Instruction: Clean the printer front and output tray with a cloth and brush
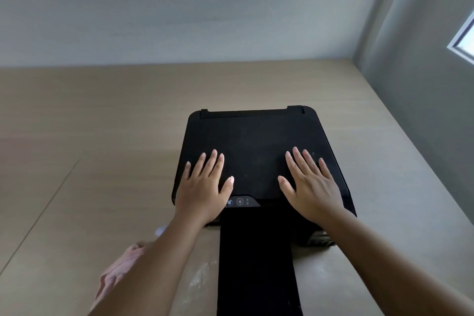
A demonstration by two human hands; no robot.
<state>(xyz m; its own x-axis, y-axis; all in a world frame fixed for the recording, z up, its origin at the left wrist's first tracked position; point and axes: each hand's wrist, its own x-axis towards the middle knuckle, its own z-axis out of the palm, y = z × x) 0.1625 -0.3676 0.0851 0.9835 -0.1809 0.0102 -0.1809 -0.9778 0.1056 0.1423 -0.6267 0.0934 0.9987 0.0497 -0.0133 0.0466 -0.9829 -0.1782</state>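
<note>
Left hand (202, 191) and right hand (311, 186), both flat and palm-down with fingers spread, gripping nothing, resting on the lid of a black printer (256, 146) at the centre of the frame; the two hands lie well apart, one toward each side of the lid's near half. Between them, at the lid's near edge, the control panel (241, 202) shows a round button and small icons, its left end covered by the left hand. Below the panel, the black output tray (257, 264) extends toward the bottom edge of the frame. A pink cloth (120, 268) lies on the table (89, 123) at lower left, partly hidden behind the left forearm. Pale dusty smears (198, 281) mark the table surface just left of the tray. Grey walls (179, 7) meet at upper right, beside a window edge (463, 38).
</note>
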